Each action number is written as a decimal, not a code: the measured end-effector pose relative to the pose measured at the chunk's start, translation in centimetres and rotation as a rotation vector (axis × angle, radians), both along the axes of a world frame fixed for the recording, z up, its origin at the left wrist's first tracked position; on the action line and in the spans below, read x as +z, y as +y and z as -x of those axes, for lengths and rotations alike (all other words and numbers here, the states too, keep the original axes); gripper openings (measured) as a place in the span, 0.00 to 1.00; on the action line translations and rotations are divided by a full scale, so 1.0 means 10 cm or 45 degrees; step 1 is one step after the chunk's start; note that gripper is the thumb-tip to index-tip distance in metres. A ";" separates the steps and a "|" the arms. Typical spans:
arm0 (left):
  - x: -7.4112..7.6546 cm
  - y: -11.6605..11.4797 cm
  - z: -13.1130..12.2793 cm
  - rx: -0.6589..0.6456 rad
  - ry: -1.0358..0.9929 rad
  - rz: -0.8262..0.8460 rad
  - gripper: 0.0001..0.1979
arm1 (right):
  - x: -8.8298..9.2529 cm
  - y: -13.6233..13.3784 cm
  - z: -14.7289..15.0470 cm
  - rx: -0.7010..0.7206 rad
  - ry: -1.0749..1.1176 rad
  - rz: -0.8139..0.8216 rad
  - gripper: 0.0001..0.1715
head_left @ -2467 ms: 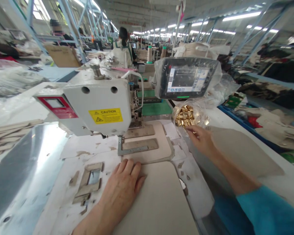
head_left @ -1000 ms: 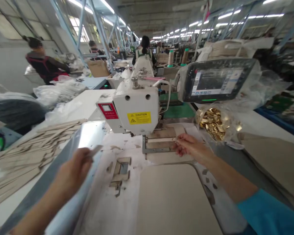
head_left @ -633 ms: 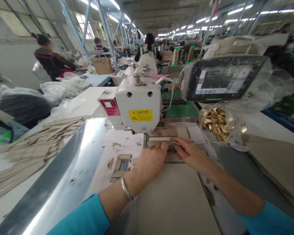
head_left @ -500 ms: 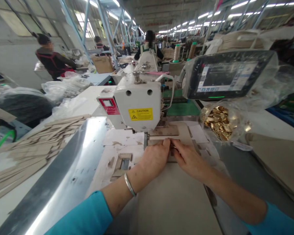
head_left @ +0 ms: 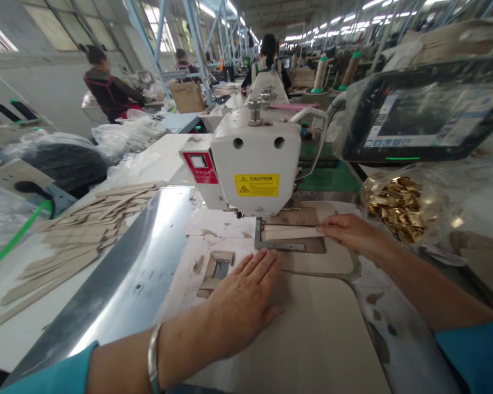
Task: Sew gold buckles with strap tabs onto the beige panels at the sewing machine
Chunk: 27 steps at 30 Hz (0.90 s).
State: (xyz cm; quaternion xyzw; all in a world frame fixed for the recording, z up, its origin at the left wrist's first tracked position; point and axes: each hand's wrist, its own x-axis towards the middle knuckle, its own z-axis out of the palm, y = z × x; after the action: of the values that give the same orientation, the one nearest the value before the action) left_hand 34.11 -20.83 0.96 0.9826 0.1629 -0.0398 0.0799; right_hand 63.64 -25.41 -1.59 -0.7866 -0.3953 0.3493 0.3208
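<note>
1. two bare hands in view, both in front of the white sewing mach. head (head_left: 258,150) w/ its yellow caution label (head_left: 257,185).
2. r hand (head_left: 351,232), front-right of mach. head: grip pinched on right end of a pale beige strip (head_left: 291,233); can't tell if anything else is btwn the tips.
3. beige strip runs left to right, front-right of mach. head, inside the l-shaped metal clamp (head_left: 285,247); clamp's short side by strip's left end, long side in front of it.
4. l hand (head_left: 244,298), in front of mach. head: grip released, palm down, spread on the lg front panel (head_left: 316,328), tips near clamp's long side. silver bracelet (head_left: 153,355) on wrist.
5. rear panel (head_left: 337,260), also beige, under clamp, btwn mach. head & front panel.
6. right of mach. head: clear plastic bag (head_left: 439,202) w/ many gold metal pcs (head_left: 402,213); display (head_left: 419,112) above it, plastic-wrapped.
7. left of mach. head: shiny metal plate (head_left: 143,262), then strip pile (head_left: 82,235) on white counter (head_left: 24,334).
8. behind mach. head: co-worker (head_left: 269,60); thread spools (head_left: 320,75) back-right.
</note>
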 end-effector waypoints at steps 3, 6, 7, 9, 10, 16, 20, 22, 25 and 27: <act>-0.06 0.18 -0.30 0.068 -0.014 -0.005 0.36 | 0.05 0.11 0.02 -0.048 0.022 0.057 0.14; -0.19 0.28 -0.54 0.130 -0.040 -0.031 0.38 | 0.06 0.19 0.03 -0.078 0.089 0.113 0.13; -0.24 0.28 -0.59 0.149 -0.055 -0.044 0.39 | 0.06 0.21 0.03 -0.098 0.110 0.127 0.13; -0.31 0.27 -0.63 0.184 -0.078 -0.068 0.40 | 0.06 0.23 0.04 -0.133 0.123 0.143 0.13; -0.33 0.25 -0.64 0.198 -0.084 -0.074 0.40 | 0.06 0.25 0.05 -0.140 0.106 0.144 0.13; -0.39 0.23 -0.64 0.271 -0.142 -0.081 0.42 | 0.08 0.29 0.05 -0.088 0.006 0.176 0.10; -0.39 0.25 -0.67 0.314 -0.149 -0.093 0.43 | 0.07 0.32 -0.01 -0.033 -0.012 0.196 0.10; -0.39 0.25 -0.69 0.320 -0.150 -0.099 0.44 | 0.08 0.35 -0.03 0.004 -0.034 0.207 0.10; -0.37 0.26 -0.71 0.319 -0.124 -0.094 0.45 | 0.12 0.39 -0.02 0.030 -0.073 0.245 0.09; -0.36 0.26 -0.71 0.304 -0.125 -0.099 0.45 | 0.16 0.41 0.00 0.023 -0.067 0.285 0.08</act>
State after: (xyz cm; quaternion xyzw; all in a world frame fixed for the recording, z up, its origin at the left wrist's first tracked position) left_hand 41.21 -18.25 -2.68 0.9594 0.2759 0.0244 0.0538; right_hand 63.60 -21.27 0.04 -0.8229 -0.3691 0.3734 0.2173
